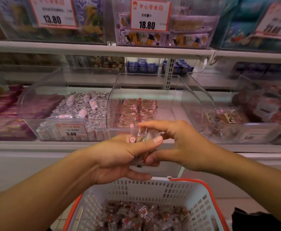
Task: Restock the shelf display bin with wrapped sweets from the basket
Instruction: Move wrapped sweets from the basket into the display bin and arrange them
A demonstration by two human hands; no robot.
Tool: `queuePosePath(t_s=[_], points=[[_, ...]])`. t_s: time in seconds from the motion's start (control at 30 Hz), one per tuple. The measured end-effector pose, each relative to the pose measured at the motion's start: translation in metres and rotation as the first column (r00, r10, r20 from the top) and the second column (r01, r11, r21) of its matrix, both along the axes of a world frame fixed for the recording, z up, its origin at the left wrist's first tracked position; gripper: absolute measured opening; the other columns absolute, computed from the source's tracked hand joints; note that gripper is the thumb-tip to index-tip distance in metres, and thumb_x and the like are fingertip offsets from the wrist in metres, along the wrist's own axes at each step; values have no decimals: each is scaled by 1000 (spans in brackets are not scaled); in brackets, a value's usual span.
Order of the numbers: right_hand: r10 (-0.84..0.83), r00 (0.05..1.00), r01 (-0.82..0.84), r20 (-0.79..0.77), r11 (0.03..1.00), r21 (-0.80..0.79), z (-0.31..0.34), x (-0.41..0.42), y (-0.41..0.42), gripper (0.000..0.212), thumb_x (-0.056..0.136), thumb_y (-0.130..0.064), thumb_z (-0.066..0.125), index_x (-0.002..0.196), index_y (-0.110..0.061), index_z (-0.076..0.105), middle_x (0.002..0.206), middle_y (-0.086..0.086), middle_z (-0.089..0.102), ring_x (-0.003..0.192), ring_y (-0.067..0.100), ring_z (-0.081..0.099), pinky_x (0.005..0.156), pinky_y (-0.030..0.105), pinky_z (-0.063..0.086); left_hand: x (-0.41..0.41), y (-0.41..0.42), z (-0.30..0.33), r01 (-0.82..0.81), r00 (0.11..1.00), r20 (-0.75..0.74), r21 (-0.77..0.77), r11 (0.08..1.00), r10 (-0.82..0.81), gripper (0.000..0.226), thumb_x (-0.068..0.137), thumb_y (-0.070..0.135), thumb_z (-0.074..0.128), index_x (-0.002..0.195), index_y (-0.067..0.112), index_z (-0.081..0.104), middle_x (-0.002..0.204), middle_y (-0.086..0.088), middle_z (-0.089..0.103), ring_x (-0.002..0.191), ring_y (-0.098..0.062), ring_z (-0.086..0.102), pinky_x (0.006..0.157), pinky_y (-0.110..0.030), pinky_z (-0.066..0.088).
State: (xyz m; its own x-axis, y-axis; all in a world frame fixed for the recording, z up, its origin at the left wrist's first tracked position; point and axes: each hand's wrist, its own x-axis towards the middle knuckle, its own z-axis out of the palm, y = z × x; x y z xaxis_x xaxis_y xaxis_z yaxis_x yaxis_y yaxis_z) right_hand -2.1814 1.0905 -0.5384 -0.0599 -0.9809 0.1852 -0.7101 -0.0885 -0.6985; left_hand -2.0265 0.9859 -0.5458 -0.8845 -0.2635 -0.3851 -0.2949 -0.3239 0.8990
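The clear plastic shelf display bin (153, 90) holds two neat rows of wrapped sweets only in its left part, and below it the white perforated plastic basket with an orange rim (153, 189) is still heaped with loose ones. Between them the left hand (118, 157) clamps a small stack of clear-wrapped brown sweets (141, 137) under its thumb, while the right hand (178, 145) pinches the stack's far end with fingertip and thumb. The sweets look light, with slick, crinkly film, so a stack likely slides apart unless squeezed across its flat faces.

Price tags (146, 15) (13.80, 18.80, 9.80); silver-wrapped rolls bin (79, 107) left of ctr.
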Motion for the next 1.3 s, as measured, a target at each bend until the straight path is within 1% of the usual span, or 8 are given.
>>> queuePosePath(t_s=[0.2,0.37,0.53,0.63,0.7,0.77,0.9,1.3], points=[[93,995,-94,26,993,75,2,-3,2,63,89,-16,72,145,-27,47,141,-15,53,124,-5,52,100,29,49,2,-11,2,132,991,34,37,991,-133,18,66,22,81,84,20,78,89,-10,73,88,-21,73,57,-25,58],[140,988,-132,-73,986,103,29,-5,-2,54,75,-13,85,125,-19,64,110,-7,68,101,9,63,89,29,51,-2,-14,11,240,970,74,-152,959,-231,27,65,-3,82,82,15,72,80,-8,66,67,-14,67,54,-22,54],[121,941,-104,-316,992,70,60,-23,-25,33,68,-24,84,96,-23,68,85,-10,67,75,5,62,69,26,53,-12,-33,33,30,991,-121,-169,985,-51,64,62,23,90,118,10,61,100,-10,74,81,-21,72,52,-21,54],[-45,962,56,-270,998,34,65,-50,-45,23,70,-32,81,89,-24,70,80,-8,71,68,5,64,62,28,53,-22,-50,40,-224,953,-252,-225,948,166,48,77,36,75,119,17,62,109,-4,74,94,-20,73,68,-29,60],[-161,953,176,-258,984,36,58,-69,-59,21,69,-35,82,83,-23,71,74,-9,72,63,3,65,58,28,50,-23,-60,30,-428,902,-333,-601,675,275,24,85,33,66,108,30,64,102,13,73,91,-4,71,74,-22,57],[-215,933,250,-289,964,87,46,-81,-70,23,69,-38,83,79,-22,71,70,-9,71,58,1,63,53,23,47,-18,-67,21,-341,937,-319,-923,177,141,19,89,37,55,107,35,61,99,19,66,91,2,63,77,-12,48],[-100,875,236,-473,942,237,19,-86,-86,32,66,-43,84,79,-19,69,70,-4,67,60,10,61,51,26,44,-20,-74,1,-27,999,-33,-939,-343,11,19,90,29,50,99,23,66,92,4,67,83,-20,62,76,-36,48],[-74,770,270,-633,937,220,-25,-75,-114,41,61,-46,87,75,-22,56,76,-3,59,72,18,57,63,39,53,-23,-73,-6,6,999,-12,-903,-430,39,15,85,25,51,92,26,65,82,7,68,73,-21,62,67,-37,42]])
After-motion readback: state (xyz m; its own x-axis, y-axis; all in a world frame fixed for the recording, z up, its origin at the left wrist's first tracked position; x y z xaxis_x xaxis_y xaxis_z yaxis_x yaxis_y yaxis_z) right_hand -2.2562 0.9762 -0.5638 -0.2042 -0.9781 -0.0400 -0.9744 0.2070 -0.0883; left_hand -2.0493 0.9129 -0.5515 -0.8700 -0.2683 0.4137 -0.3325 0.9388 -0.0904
